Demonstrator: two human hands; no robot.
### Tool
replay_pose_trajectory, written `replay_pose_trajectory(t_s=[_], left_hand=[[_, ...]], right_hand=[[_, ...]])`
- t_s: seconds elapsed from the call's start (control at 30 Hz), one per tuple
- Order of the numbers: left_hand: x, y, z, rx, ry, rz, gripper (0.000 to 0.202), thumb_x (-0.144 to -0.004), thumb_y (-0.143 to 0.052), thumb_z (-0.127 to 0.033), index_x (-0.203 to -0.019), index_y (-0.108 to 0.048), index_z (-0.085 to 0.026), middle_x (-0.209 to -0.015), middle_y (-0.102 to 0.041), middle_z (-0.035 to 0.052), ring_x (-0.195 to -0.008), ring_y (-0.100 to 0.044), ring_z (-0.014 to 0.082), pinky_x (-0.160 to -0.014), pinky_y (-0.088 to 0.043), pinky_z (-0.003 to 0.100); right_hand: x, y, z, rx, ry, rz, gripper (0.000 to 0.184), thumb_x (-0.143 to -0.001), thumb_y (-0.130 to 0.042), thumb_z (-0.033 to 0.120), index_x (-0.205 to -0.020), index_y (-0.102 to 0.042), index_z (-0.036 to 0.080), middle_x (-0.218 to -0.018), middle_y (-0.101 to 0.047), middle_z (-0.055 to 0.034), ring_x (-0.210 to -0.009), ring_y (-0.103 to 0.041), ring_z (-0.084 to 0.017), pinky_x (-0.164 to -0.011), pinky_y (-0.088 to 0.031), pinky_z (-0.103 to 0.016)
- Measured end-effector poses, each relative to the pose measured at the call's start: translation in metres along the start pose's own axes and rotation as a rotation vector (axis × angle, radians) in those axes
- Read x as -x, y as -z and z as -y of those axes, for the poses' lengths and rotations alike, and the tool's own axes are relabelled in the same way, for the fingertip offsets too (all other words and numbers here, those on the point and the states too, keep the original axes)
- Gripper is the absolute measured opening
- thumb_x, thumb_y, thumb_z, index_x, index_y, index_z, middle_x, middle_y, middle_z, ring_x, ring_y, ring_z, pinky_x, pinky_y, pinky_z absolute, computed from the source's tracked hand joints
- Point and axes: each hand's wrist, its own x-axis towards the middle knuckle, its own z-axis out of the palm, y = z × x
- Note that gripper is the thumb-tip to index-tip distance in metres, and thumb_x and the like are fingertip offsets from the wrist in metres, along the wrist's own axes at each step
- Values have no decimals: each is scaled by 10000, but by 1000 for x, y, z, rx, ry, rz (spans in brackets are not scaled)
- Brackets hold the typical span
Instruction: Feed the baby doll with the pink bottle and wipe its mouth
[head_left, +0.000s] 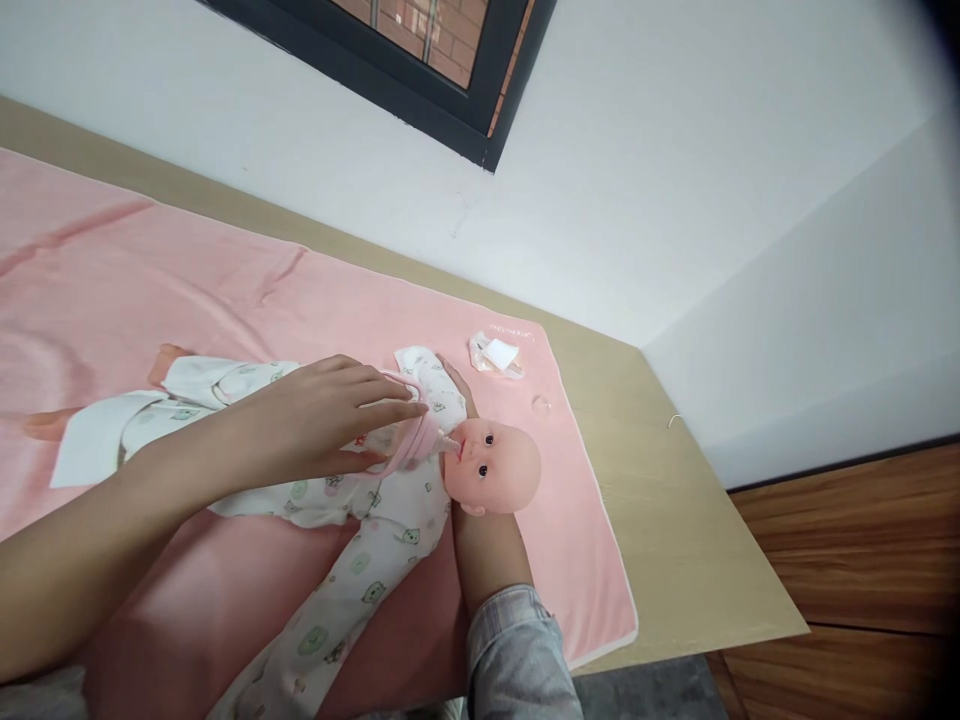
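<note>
Clock directions run from the baby bottle (pixel 415 442). At 5 o'clock, the right forearm (pixel 491 555) passes beneath the neck of the doll (pixel 499 470); the right hand (pixel 459 388) is largely hidden, its closure undeterminable. The bottle is at the doll's mouth, the left hand (pixel 322 415) clamped around it; judged light, smooth, best gripped mid-body. Room appears widest above the blanket (pixel 225 290) toward 10; the table (pixel 660 520) edge lies past 3, the wall (pixel 615 200) beyond 1.

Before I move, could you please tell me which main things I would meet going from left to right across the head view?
Leftmost peach-coloured doll foot, person's left hand, translucent tapered teat of the pink baby bottle, bald peach-coloured doll head, brown wood-grain panel.
</note>
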Motion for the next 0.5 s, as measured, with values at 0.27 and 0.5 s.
replay_pose_trajectory(t_s=[0.27, 0.5], left_hand=[[1, 0, 0, -75, -85, -47, 499, -865, -626, -318, -1351, -509, -323, -1295, -622, 16, -1147, -563, 268, -946, -354, 386], [1, 2, -5, -175, -113, -86, 514, -838, -661, -256, -1330, -513, -283, -1277, -606, 39, -1049, -581, 259, -892, -372, 383]], right_hand=[[-14, 6, 5, 136, -83, 190, 186, -686, -745, 177, -862, -756, 116, -1039, -727, -146, -1126, -636, -388, -1087, -374, -548], [-6, 0, 3, 83, -33, -138, 189, -596, -820, 194, -772, -754, 204, -944, -752, -68, -959, -705, -354, -932, -549, -510]])
